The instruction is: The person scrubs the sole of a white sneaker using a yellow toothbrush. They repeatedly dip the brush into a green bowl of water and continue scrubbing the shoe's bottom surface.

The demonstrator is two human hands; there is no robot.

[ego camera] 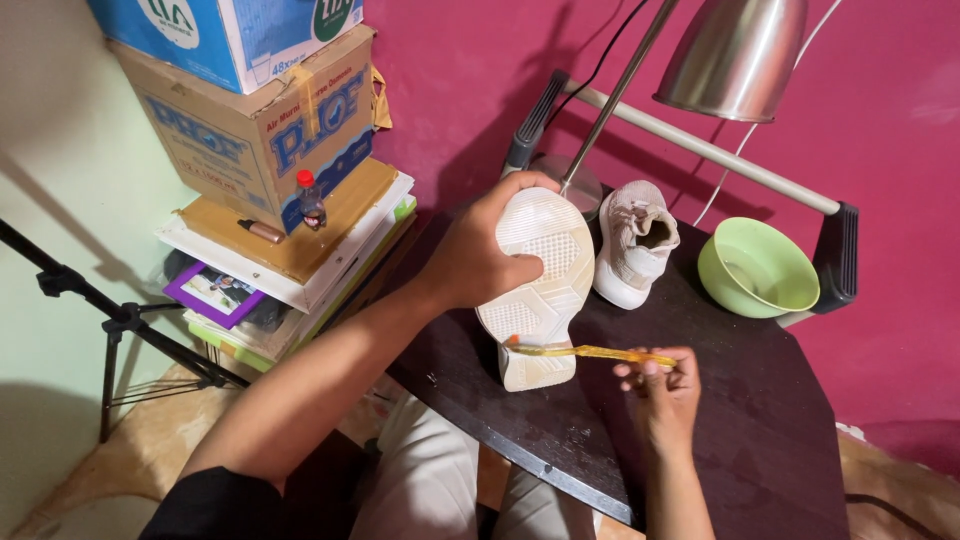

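My left hand (480,255) grips a white sneaker (540,290) from its left side, holding it on edge on the dark table (760,440) with the pale sole facing me. My right hand (660,385) pinches the end of a thin translucent yellow stick (590,351). The stick lies across the sole's lower part, its orange tip at the sole's left edge. A second white sneaker (635,240) stands upright just behind, opening up.
A light green bowl (757,268) sits at the table's back right. A metal desk lamp (735,55) hangs overhead, its base behind the shoes. Stacked cardboard boxes (265,120), books and a small bottle stand at left, beside a black tripod (120,320). Magenta wall behind.
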